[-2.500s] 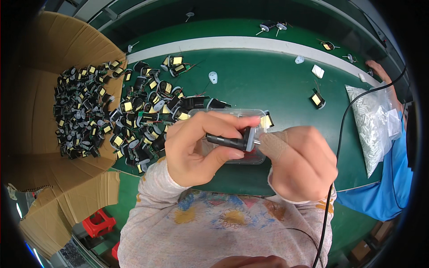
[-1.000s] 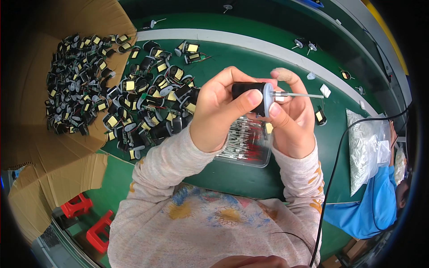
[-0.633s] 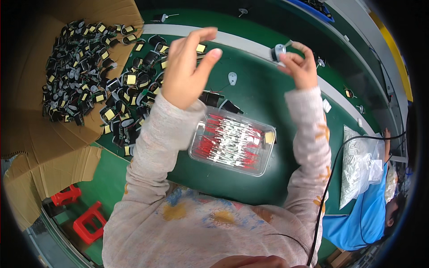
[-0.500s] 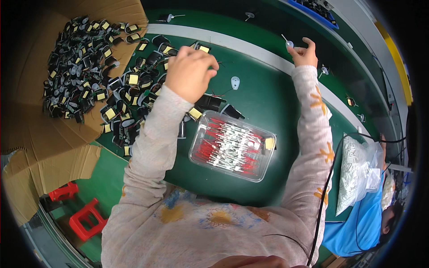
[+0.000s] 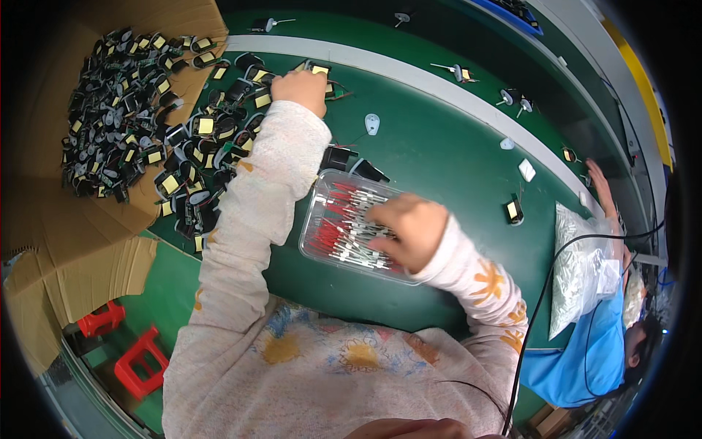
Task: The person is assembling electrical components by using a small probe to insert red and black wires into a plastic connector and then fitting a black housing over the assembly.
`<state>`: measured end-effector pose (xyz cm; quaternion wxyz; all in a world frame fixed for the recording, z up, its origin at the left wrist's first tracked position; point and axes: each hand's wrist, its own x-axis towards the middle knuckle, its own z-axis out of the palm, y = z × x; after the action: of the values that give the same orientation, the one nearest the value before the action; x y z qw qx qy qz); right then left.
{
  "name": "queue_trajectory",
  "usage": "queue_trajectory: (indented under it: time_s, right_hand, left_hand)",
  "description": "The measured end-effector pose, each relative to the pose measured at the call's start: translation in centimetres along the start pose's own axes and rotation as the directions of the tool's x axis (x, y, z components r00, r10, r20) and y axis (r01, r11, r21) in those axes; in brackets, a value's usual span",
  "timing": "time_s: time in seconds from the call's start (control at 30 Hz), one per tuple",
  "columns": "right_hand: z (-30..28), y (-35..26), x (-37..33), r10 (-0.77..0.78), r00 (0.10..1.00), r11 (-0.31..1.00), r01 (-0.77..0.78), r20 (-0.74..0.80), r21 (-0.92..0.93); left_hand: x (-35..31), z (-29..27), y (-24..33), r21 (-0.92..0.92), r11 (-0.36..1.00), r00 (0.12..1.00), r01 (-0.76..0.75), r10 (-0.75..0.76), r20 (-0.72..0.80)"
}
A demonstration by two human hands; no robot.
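Observation:
My left hand [image 5: 301,89] is down at the far edge of a heap of black parts with yellow pads [image 5: 206,126]. Its fingertips are hidden, so its grip does not show; one padded part [image 5: 319,69] lies right beside its fingers. Over a clear plastic tray [image 5: 305,233] of red and white wire leads [image 5: 342,233], my right hand [image 5: 413,230] is slightly blurred. Thumb and forefinger stand apart among the leads, with nothing visibly held between them. A pale drop-shaped disc [image 5: 372,124] with a thin wire lies beyond the tray.
A large cardboard box [image 5: 44,197] full of similar parts stands at left. Past a white rail [image 5: 380,67], a green strip carries stemmed discs [image 5: 459,72]. A bag of white pieces [image 5: 574,282] lies at right, near another person's hand [image 5: 601,186]. A black cable [image 5: 537,307] hangs in front.
My right hand has come back from the far right to the tray; the stemmed disc it held is out of it. My left hand has moved farther away, onto the heap. Another person's hand now shows at right.

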<state>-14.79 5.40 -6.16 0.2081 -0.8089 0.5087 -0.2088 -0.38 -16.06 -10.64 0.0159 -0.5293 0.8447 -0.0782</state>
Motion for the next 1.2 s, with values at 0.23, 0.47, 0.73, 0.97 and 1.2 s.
queue_trajectory:
  time_s: [0.23,0.47,0.73,0.97,1.2]
  right_hand:
    - [1.5,0.5,-0.6,0.138,0.989,0.981,-0.143,0.050,0.131]
    - [2.1,-0.3,-1.0,0.073,0.992,0.994,-0.081,-0.101,-0.075]
    - [-1.3,0.0,-0.9,0.367,0.928,0.674,-0.308,0.058,0.671]
    - [-4.1,-1.2,-2.5,0.396,0.875,0.793,-0.174,-0.278,0.584]
    - [-5.3,-3.8,-3.8,0.319,0.727,0.947,-0.228,-0.608,0.225]
  left_hand:
    - [-4.0,-5.6,1.2,-0.517,0.827,0.931,-0.220,0.020,-0.364]
    - [-6.5,-7.6,1.2,-0.760,0.394,0.856,-0.516,0.269,-0.442]
    - [-7.3,-10.5,0.0,-0.475,0.254,0.538,-0.843,0.346,-0.769]
    - [-10.2,-11.9,0.2,-0.930,-0.283,0.919,-0.233,0.248,-0.306]
    - [-10.6,-12.9,0.2,-0.627,0.247,0.594,-0.739,0.678,-0.433]
